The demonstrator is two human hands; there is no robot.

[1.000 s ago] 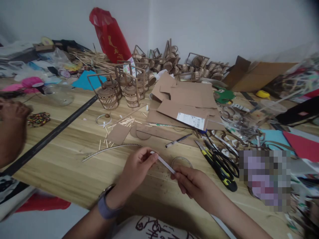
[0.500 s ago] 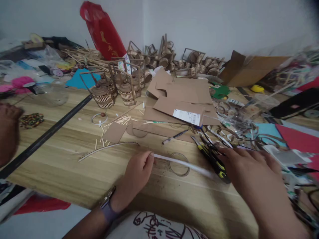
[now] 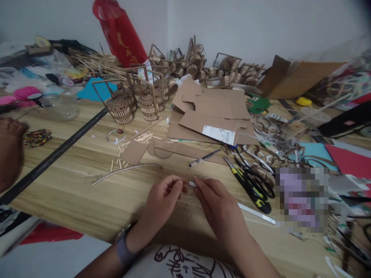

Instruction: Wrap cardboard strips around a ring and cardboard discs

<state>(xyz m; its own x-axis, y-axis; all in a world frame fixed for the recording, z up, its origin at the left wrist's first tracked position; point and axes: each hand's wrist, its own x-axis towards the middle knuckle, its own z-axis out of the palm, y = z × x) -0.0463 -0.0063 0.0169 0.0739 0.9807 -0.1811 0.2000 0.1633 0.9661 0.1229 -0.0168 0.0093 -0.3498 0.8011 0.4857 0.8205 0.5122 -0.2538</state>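
A long narrow white strip (image 3: 256, 214) runs under my right hand (image 3: 218, 202) and out to the right over the tabletop. Between thumb and fingers, my right hand pinches it close to its left end. My left hand (image 3: 165, 197) is curled with thumb against fingers, right beside that end; whether something thin is in its fingertips I cannot make out. Just right of my right hand lie a yellow-and-black utility knife (image 3: 249, 187) and black-handled scissors (image 3: 257, 177). Beyond the hands is a pen (image 3: 204, 158). A curved dotted strip (image 3: 124, 172) lies to the left.
Flattened cardboard (image 3: 217, 104) covers the table's middle, with small wooden sticks (image 3: 145, 138) beside it. Lidded miniature bamboo baskets (image 3: 120, 110) stand behind left. Clutter and coloured paper (image 3: 348, 160) fill the right side. Another person's limb (image 3: 10, 154) shows at the left edge.
My right hand has come left from beside the scissors to the strip's left end, close to my left hand. The strip's far part now lies lower, towards the right.
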